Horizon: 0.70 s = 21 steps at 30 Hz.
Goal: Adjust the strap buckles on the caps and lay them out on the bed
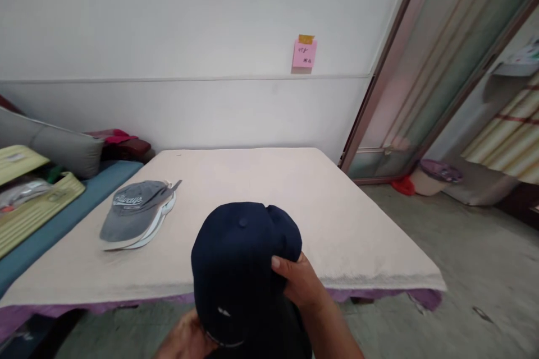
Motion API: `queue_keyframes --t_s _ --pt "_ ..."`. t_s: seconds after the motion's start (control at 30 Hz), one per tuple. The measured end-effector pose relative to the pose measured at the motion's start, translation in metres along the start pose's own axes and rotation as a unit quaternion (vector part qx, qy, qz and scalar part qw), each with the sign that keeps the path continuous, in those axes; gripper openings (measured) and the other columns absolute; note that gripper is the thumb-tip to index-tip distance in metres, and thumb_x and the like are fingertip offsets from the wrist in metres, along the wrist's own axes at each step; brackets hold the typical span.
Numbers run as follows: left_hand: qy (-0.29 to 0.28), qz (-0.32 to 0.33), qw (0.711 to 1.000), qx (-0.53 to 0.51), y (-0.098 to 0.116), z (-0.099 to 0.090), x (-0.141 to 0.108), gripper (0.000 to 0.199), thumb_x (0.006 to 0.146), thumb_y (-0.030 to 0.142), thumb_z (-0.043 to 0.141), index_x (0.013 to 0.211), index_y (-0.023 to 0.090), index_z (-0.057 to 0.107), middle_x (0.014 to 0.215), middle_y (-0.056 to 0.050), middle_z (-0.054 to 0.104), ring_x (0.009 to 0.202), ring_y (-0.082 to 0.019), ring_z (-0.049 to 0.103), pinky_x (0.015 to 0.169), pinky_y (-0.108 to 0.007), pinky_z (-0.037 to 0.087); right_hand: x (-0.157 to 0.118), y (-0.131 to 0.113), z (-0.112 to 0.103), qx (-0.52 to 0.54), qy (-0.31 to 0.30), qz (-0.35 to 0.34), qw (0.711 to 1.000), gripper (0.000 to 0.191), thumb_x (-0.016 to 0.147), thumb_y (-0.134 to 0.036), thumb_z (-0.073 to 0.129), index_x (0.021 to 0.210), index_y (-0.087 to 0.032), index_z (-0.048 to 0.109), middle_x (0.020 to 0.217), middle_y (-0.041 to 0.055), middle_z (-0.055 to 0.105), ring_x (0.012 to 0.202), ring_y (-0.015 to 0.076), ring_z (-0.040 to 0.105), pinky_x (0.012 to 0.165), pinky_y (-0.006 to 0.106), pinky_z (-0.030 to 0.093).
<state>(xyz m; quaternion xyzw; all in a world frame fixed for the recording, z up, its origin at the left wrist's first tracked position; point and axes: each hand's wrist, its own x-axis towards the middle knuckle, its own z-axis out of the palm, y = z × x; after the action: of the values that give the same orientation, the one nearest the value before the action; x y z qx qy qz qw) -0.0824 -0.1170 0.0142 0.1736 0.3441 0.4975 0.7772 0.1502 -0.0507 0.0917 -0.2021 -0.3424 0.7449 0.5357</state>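
Note:
A dark navy baseball cap (240,252) is held up in front of me, past the near edge of the table, its crown button facing up. My right hand (301,283) grips its right side, thumb on the outside and the other fingers hidden behind the fabric. Low on the left, my left hand (187,336) holds the cap's lower edge, partly blurred and cut by the frame. A small white mark shows near the cap's bottom. On the table's left lies a stack of caps (135,213), a grey one with white lettering on top and paler brims beneath.
A cream cloth covers the table (252,174), with purple fabric (425,298) hanging below its near edge. Left are a yellow-green case (46,202) and a grey cushion (63,143). A pink note (304,54) is taped to the wall. A bin (433,176) stands by the sliding door.

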Motion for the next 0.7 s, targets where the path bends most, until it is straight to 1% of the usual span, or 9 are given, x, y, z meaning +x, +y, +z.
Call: queue_keyframes --t_s 0.07,0.13,0.2,0.23,0.33,0.43,0.5,0.6,0.7 --pt "-0.020 -0.008 1.000 -0.003 0.025 0.000 -0.004 0.031 0.063 0.047 0.076 0.087 0.028 0.078 0.101 -0.004 0.075 0.099 -0.032 0.067 0.090 -0.041 0.050 -0.015 -0.005 -0.001 -0.063 -0.042 0.019 0.997 0.042 0.065 -0.028 0.080 0.104 -0.020 0.067 0.108 0.0081 0.070 0.100 0.0264 0.065 0.092 0.045 0.047" --pt "-0.049 -0.052 0.997 0.008 0.047 0.008 -0.006 0.027 0.063 0.045 0.077 0.079 0.023 0.079 0.085 -0.007 0.077 0.087 -0.030 0.071 0.086 -0.038 0.053 -0.029 -0.006 -0.003 -0.152 -0.091 0.055 0.983 0.045 0.065 -0.028 0.080 0.108 -0.020 0.067 0.108 0.0078 0.070 0.101 0.0259 0.064 0.090 0.042 0.048" --pt "-0.062 -0.086 0.994 0.020 0.061 0.025 -0.008 0.030 0.063 0.045 0.077 0.074 0.017 0.079 0.076 -0.010 0.077 0.078 -0.029 0.072 0.081 -0.036 0.056 -0.041 -0.003 -0.004 -0.240 -0.118 0.080 0.960 0.053 0.066 -0.027 0.079 0.115 -0.021 0.063 0.113 0.0074 0.068 0.106 0.0261 0.061 0.092 0.042 0.046" --pt "-0.048 -0.076 0.996 0.022 0.065 0.036 -0.009 0.029 0.064 0.042 0.077 0.075 0.016 0.078 0.076 -0.010 0.077 0.077 -0.028 0.072 0.078 -0.035 0.057 -0.046 -0.002 -0.004 -0.272 -0.120 0.084 0.951 0.056 0.066 -0.027 0.079 0.119 -0.022 0.060 0.116 0.0072 0.066 0.109 0.0263 0.060 0.094 0.042 0.045" --pt "0.039 0.066 0.996 0.037 0.070 0.069 -0.013 0.023 0.064 0.021 0.079 0.086 0.018 0.075 0.080 -0.007 0.077 0.073 -0.024 0.072 0.072 -0.031 0.058 -0.053 -0.001 -0.005 -0.344 -0.075 0.078 0.933 0.059 0.068 -0.030 0.076 0.124 -0.025 0.056 0.119 0.0061 0.064 0.111 0.0271 0.057 0.095 0.041 0.044" --pt "0.076 0.156 0.981 0.087 0.069 0.087 -0.019 0.031 0.058 0.015 0.081 0.087 0.017 0.073 0.075 -0.005 0.076 0.070 -0.024 0.071 0.066 -0.031 0.057 -0.051 -0.010 -0.005 -0.410 -0.048 0.081 0.907 0.041 0.070 -0.031 0.073 0.109 -0.023 0.066 0.105 0.0052 0.068 0.100 0.0282 0.060 0.084 0.038 0.048" --pt "0.085 0.143 0.978 0.126 0.065 0.088 -0.023 0.028 0.055 0.017 0.083 0.081 0.016 0.072 0.069 -0.005 0.074 0.063 -0.023 0.069 0.061 -0.029 0.056 -0.049 -0.018 -0.005 -0.394 -0.082 0.082 0.912 0.037 0.069 -0.032 0.073 0.105 -0.021 0.068 0.098 0.0052 0.068 0.094 0.0279 0.061 0.079 0.036 0.048" --pt "0.091 0.113 0.972 0.183 0.052 0.084 -0.029 0.028 0.053 0.022 0.084 0.078 0.016 0.072 0.066 -0.004 0.072 0.058 -0.019 0.065 0.055 -0.026 0.051 -0.051 -0.025 -0.005 -0.266 -0.120 0.062 0.955 0.053 0.069 -0.039 0.073 0.118 -0.022 0.061 0.106 0.0064 0.065 0.099 0.0268 0.058 0.083 0.036 0.045" --pt "0.072 0.095 0.957 0.265 0.037 0.084 -0.034 0.028 0.053 0.022 0.084 0.079 0.017 0.074 0.069 -0.002 0.072 0.064 -0.018 0.063 0.060 -0.025 0.049 -0.053 -0.025 -0.002 -0.178 -0.082 0.040 0.980 0.046 0.073 -0.040 0.071 0.114 -0.020 0.062 0.100 0.0063 0.064 0.089 0.0197 0.059 0.075 0.028 0.045"
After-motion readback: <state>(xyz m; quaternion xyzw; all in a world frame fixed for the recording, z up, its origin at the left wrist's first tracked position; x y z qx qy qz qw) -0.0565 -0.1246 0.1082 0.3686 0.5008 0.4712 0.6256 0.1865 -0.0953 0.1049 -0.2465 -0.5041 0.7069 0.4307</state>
